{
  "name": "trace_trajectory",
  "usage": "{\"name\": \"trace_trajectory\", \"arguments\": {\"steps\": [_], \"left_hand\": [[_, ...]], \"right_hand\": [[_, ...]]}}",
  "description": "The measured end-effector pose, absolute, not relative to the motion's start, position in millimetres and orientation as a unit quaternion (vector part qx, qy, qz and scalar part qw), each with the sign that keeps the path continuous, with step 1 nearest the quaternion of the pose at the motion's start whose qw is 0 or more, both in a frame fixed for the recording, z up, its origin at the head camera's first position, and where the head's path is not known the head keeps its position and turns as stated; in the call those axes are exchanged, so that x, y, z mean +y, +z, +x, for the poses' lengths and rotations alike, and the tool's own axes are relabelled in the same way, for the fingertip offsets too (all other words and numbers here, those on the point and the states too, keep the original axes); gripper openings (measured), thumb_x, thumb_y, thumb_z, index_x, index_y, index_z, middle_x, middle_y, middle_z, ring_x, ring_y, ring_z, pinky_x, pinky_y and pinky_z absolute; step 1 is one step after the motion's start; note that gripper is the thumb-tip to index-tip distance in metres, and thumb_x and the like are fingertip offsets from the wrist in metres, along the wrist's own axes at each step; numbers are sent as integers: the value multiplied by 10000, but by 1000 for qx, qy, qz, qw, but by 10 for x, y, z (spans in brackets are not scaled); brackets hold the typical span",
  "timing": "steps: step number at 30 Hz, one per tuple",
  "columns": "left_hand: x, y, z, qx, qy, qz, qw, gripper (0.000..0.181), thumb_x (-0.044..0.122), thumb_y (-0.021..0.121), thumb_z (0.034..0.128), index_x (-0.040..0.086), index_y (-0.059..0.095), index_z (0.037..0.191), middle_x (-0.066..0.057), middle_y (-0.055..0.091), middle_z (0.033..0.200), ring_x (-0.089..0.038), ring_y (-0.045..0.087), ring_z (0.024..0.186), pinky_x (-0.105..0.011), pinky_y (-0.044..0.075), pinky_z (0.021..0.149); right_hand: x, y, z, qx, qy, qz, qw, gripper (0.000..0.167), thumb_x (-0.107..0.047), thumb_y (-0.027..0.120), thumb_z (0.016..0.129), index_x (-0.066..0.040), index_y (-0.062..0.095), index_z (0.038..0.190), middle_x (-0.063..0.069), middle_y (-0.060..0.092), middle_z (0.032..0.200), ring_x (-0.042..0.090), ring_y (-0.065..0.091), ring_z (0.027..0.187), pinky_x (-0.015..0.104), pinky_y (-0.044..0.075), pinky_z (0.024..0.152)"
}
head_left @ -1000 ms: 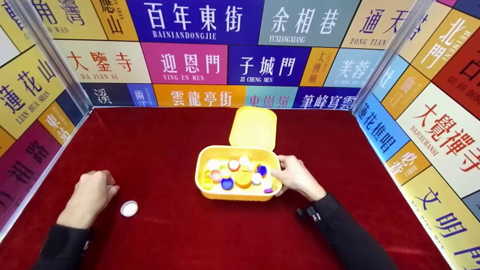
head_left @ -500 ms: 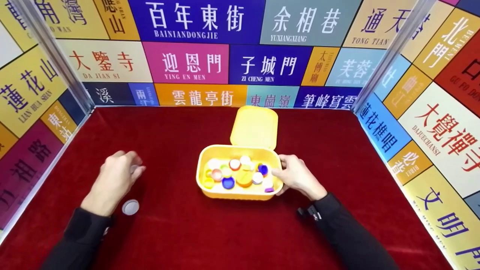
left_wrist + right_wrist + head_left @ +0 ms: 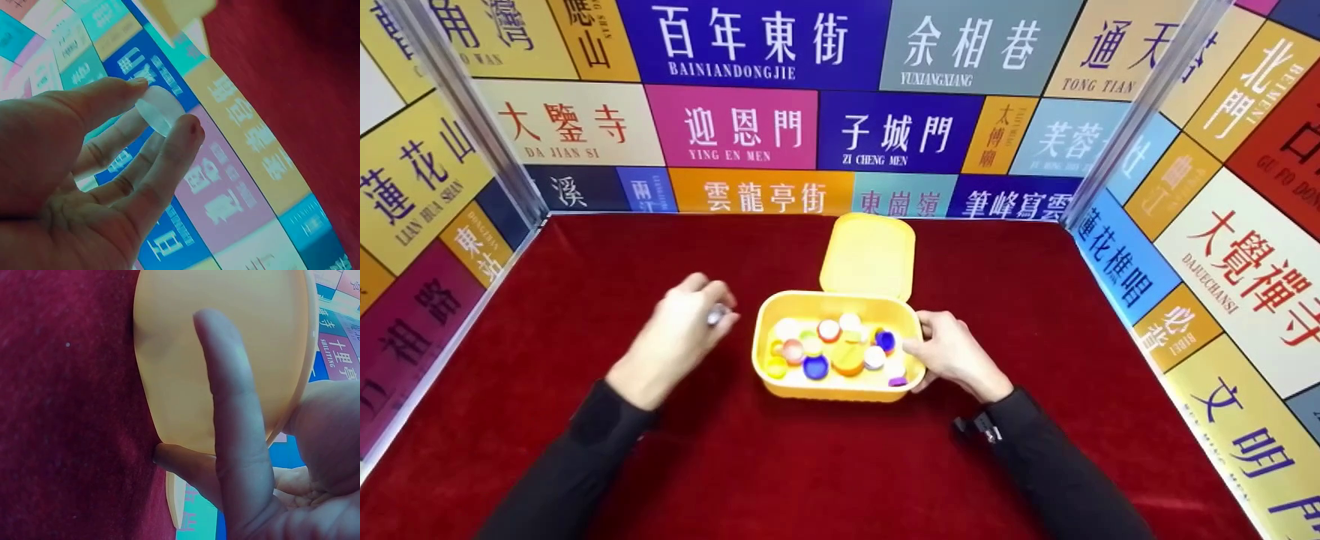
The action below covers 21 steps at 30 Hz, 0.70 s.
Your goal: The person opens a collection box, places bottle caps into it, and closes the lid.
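Observation:
In the head view my left hand (image 3: 679, 337) is above the cloth, a little left of the yellow box (image 3: 832, 393). It pinches a small white bottle cap (image 3: 160, 109) between thumb and fingertip, as the left wrist view shows closely. My right hand (image 3: 960, 352) grips the box's right end, with the thumb over the rim and the fingers against the outer wall (image 3: 185, 382). Several bottle caps lie inside the box, among them a blue cap (image 3: 815, 367), a large orange cap (image 3: 847, 360) and a white cap (image 3: 874, 357).
The box's yellow lid (image 3: 868, 259) is spread out behind it. Red cloth (image 3: 780, 472) covers the table. Upright panels with street-name signs (image 3: 735, 124) enclose the back and both sides.
My left hand has moved right and away from me, carrying the white bottle cap toward the box. The loose cap on the left cloth is now hidden behind my left sleeve. The right hand stays put.

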State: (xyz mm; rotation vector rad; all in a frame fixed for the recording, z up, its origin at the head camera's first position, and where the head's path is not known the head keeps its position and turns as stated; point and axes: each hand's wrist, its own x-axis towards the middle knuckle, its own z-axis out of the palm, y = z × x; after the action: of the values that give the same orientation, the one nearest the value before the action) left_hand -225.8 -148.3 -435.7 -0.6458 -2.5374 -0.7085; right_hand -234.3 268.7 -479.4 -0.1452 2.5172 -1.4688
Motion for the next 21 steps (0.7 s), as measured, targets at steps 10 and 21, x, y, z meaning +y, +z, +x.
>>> {"name": "trace_trajectory", "arguments": {"steps": [10,21], "left_hand": [[-987,-4441,-2299,-904,-246,-310,161,121,-3,879,983,9,834,1094,-150,725,1026,-304,776,896,-435,717,840],[-682,-4582,-2269,-906,-202,-352,123,131,68,889,1000,43,826,1112,-145,748,1100,-276,778,887,-411,705,782]], "right_hand": [[2670,-4792,-2345,859,-497,-43,113,383,-45,700,1039,-2,756,1415,218,863,1178,336,858,729,496,700,566],[2664,-4776,-2339,859,-497,-44,113,396,-44,692,1033,4,749,1422,230,864,1176,372,866,760,497,699,565]]}}
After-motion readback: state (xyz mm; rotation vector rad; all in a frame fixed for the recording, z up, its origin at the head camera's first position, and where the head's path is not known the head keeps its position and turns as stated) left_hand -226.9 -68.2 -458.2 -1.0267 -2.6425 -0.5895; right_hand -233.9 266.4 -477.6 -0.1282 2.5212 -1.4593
